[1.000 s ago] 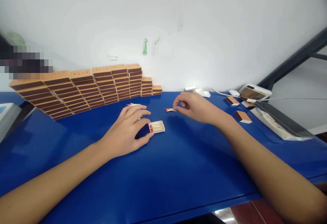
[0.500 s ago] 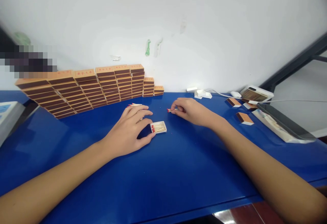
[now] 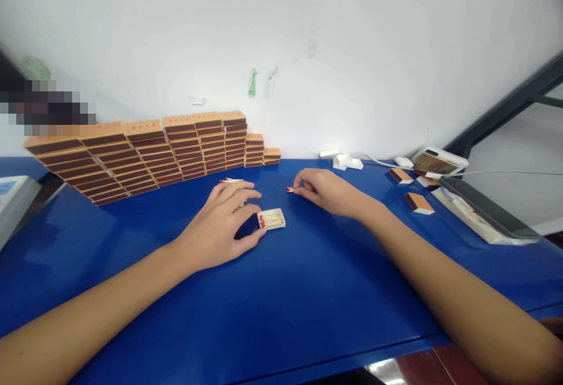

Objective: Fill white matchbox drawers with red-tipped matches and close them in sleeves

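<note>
A white matchbox tray (image 3: pixel 280 224) lies on the blue table with several red-tipped matches (image 3: pixel 271 220) inside. My left hand (image 3: pixel 222 221) grips its left end between thumb and index finger, while the other fingers stretch forward above the table. More loose matches (image 3: pixel 231 180) lie partly hidden behind that hand. To the right of the tray, my right hand (image 3: pixel 323 190) pinches a few matches (image 3: pixel 290 189) between thumb and fingertips, their red heads pointing left. How many it holds is hard to make out.
A stepped wall of stacked matchboxes (image 3: pixel 145 149) stands along the back left. At the right lie loose matchboxes (image 3: pixel 419 203), a white cable (image 3: pixel 379 163), a phone (image 3: pixel 488 206) and a white device (image 3: pixel 440 162). White pieces (image 3: pixel 343 160) rest against the wall.
The view has shifted very slightly. Both hands keep nearly the same place and grip, and the tray stays put.
</note>
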`<state>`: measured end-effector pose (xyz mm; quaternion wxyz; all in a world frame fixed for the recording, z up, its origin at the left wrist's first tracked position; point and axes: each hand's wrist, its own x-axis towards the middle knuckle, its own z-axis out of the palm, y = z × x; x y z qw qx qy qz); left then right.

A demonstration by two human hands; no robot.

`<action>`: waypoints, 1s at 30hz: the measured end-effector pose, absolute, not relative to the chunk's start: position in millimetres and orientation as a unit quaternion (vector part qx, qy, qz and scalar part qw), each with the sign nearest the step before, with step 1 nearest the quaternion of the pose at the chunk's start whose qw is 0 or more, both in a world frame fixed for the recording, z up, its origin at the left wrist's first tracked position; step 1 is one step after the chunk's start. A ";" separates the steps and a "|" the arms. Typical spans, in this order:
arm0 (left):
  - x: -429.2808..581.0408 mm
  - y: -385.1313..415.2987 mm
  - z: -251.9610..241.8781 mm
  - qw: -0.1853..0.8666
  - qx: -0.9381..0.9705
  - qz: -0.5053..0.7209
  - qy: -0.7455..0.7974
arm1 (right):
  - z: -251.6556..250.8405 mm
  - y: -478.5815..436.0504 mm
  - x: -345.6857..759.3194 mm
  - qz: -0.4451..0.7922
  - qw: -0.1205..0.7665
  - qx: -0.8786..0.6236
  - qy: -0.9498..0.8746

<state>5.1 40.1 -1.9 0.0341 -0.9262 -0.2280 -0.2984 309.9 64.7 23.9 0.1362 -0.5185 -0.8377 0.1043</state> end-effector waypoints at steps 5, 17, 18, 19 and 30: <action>5.4 40.3 -1.8 0.032 -0.925 -0.303 -0.228 | 24.8 63.1 308.3 0.104 0.125 -0.528 -0.833; 5.3 38.8 -1.7 0.022 -0.924 -0.298 -0.237 | 38.7 41.0 289.9 0.126 0.171 -0.480 -0.851; 5.4 38.8 -1.6 0.021 -0.924 -0.298 -0.238 | 38.4 36.3 283.7 0.137 0.178 -0.471 -0.853; 5.6 38.9 -1.5 0.021 -0.924 -0.297 -0.238 | 37.4 31.6 277.2 0.148 0.179 -0.465 -0.854; 5.3 38.8 -0.8 0.026 -0.927 -0.291 -0.237 | 41.6 25.4 271.7 0.118 0.205 -0.484 -0.843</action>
